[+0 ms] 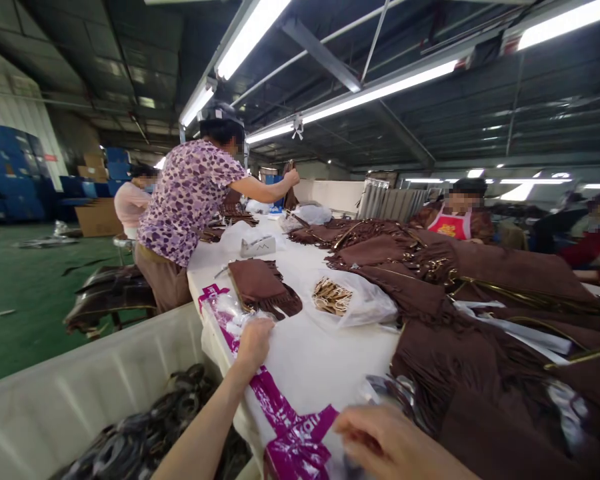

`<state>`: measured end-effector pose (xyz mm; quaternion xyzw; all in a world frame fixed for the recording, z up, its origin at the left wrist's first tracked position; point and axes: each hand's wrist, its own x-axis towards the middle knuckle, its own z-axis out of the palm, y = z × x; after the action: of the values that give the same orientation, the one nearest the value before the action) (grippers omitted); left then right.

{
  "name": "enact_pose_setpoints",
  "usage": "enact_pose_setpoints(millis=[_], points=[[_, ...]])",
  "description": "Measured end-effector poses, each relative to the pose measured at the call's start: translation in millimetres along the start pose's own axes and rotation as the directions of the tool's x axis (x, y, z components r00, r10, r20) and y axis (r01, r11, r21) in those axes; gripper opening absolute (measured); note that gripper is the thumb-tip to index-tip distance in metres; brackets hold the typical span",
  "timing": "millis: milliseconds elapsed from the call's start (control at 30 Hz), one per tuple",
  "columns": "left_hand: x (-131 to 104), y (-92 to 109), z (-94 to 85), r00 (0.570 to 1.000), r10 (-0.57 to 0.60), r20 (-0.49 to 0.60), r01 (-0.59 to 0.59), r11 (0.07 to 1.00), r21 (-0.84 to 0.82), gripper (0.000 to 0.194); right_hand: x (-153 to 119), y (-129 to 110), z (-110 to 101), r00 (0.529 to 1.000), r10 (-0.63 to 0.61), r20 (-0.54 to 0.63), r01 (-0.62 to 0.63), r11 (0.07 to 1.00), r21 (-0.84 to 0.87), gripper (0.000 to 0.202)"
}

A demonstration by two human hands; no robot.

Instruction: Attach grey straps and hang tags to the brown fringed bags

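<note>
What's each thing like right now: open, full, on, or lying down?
Left hand: at the clear plastic, grip unclear
Right hand: fingers curled, blurred
Plastic bag: open, tan tags showing
Brown fringed piece: lying on the white table
Other brown fringed pieces: heaped
Purple printed plastic: laid along the table edge
Pale bin: open-topped, dark coils inside
Ceiling lights: lit

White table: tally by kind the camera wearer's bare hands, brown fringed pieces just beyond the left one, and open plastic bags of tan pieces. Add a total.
Wearer's hands, left hand and right hand: 2
Brown fringed piece: 1
Open plastic bag of tan pieces: 1
Total: 4
</note>
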<state>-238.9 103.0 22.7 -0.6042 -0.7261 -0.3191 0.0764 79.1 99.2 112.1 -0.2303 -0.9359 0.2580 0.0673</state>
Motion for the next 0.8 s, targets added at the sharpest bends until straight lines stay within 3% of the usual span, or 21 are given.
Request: enact_pose_setpoints(millis=[133,300,367,467,633,800], points=[[-5.5,-4.8,3.1,0.998,0.020,-0.062,-0.025,0.997,-0.073,0.042,88.9,-3.9,17.6,0.989,-0.030,-0.146,0.037,0.998,0.045,0.023],[-6.3,-4.6,4.5,0.990,0.096,-0.102,-0.109,0.985,-0.134,0.039,154.9,18.0,53.2,0.931,0.123,-0.343,-0.150,0.987,-0.053,0.040],[-5.0,-3.9,5.7,0.987,0.120,-0.105,-0.135,0.980,-0.146,0.039,165.4,24.8,58.9,0.914,0.153,-0.376,-0.203,0.974,-0.097,0.050],[-3.3,-2.0,6.7,0.986,0.142,-0.093,-0.155,0.975,-0.159,0.037,170.6,27.4,58.7,0.931,0.113,-0.347,-0.186,0.964,-0.188,0.062],[-3.2,1.7,4.4,0.984,0.171,-0.051,-0.177,0.973,-0.151,0.025,171.1,16.3,56.9,0.979,0.040,-0.200,-0.116,0.916,-0.384,0.029],[-3.9,1.2,4.9,0.985,0.171,-0.035,-0.174,0.976,-0.131,0.024,152.4,5.9,48.0,0.998,0.046,-0.044,-0.062,0.874,-0.482,0.026]])
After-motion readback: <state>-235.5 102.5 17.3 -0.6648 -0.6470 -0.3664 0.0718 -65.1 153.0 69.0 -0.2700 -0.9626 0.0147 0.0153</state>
